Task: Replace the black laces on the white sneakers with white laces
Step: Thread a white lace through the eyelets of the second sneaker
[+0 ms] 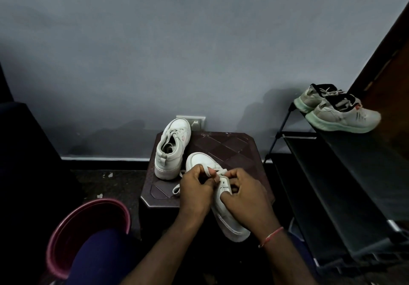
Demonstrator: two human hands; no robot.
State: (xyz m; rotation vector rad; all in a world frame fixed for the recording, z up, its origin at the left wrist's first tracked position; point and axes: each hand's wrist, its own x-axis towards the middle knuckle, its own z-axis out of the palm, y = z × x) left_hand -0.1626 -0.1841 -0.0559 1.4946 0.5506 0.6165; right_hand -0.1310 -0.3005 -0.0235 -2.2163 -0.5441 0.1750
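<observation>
Fingers (200,170) of the left hand (194,188) are curled and pinch a loop of white lace (207,170) over the eyelets of the near sneaker (231,221). The right hand (244,193) is curled too. Its thumb lies at the shoe's opening and its fingers bend over the lacing, so it grips the upper. Whether it also pinches the lace, I cannot tell.

One loose end of the lace hangs to the left of the left hand. The near sneaker lies with its toe toward the wall, and its heel passes over the near edge of a dark brown stool (232,149). On the right wrist is a thin pink thread (271,237).

A second white sneaker (171,149), already with white lacing, stands on the left part of the stool. On the floor to the left is a pink tub (88,216). To the right is a black shoe rack (332,174) with a pair of grey sneakers (338,111) on top.
</observation>
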